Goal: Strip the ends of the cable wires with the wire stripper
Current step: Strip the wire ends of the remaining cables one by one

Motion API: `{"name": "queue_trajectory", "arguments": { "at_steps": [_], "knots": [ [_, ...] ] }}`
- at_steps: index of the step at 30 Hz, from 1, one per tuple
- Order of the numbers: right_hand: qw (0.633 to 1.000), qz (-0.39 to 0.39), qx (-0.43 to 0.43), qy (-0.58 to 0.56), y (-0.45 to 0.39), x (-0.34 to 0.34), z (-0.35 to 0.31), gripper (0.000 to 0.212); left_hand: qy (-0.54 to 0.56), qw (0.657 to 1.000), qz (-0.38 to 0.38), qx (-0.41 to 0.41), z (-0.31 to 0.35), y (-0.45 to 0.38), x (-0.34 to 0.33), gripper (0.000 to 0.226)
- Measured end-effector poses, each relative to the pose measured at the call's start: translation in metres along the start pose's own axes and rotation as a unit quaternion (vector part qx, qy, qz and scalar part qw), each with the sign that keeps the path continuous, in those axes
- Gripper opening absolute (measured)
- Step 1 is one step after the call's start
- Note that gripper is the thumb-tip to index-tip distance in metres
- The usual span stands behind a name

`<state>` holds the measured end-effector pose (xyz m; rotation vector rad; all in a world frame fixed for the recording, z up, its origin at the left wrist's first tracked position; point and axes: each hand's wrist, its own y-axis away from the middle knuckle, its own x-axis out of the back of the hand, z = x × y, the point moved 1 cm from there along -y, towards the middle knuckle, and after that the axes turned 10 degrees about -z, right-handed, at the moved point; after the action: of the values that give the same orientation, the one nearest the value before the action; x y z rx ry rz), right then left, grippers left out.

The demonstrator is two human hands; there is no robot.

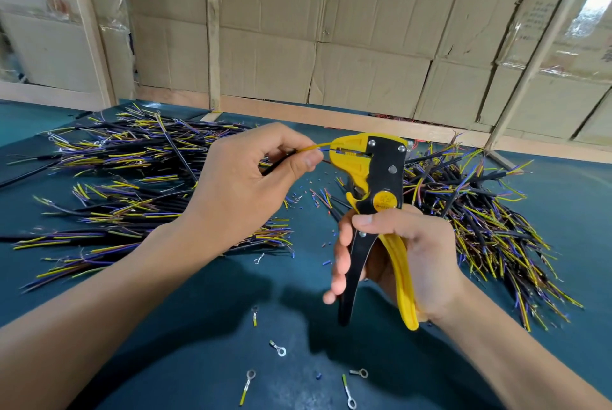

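Observation:
My left hand pinches a black cable near its end, thumb and fingers curled round it. A yellow wire from that cable runs right into the jaws of the yellow and black wire stripper; a blue wire lies just below it. My right hand grips the stripper's two handles, holding the tool upright above the table with its head at the top. The handles are spread apart.
A big heap of black cables with yellow, blue and brown wires lies at the left, another heap at the right. Cut ring terminals and bits of insulation litter the dark green table. Cardboard walls stand behind.

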<state>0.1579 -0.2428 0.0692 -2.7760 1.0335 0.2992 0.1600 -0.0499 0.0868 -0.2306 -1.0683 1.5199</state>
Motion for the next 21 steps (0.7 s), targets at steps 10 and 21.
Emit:
{"name": "queue_trajectory", "arguments": {
  "at_steps": [10,21],
  "knots": [
    [1.0,-0.007,0.0,0.014,-0.0015,0.0025,0.0015,0.021,-0.006,1.0,-0.012,-0.004,0.0025,0.0009,0.0,0.004],
    [0.999,0.039,-0.024,-0.001,0.0017,0.0028,-0.0006,0.027,-0.022,1.0,-0.015,-0.006,0.0015,0.0013,-0.0023,0.005]
  ]
}}
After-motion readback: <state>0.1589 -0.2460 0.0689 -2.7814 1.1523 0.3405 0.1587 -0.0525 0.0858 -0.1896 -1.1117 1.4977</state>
